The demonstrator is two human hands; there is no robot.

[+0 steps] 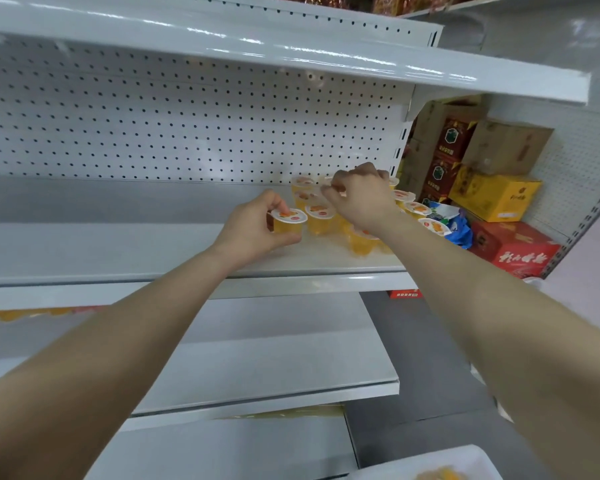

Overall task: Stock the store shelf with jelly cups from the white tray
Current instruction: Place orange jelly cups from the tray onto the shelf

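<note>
The left hand (pixel 253 230) pinches a small clear plastic jelly cup of orange jelly with a white foil lid (pixel 289 221) between thumb and curled fingers, just above the white metal store shelf (pixel 153 258). The cup is beside a cluster of matching jelly cups (pixel 317 216) at the shelf's right end, near the back edge. The right hand (pixel 361 197) hangs curled over that cluster; whether it grips a cup cannot be told. The white plastic tray (pixel 430 467) lies low at the bottom right.
</note>
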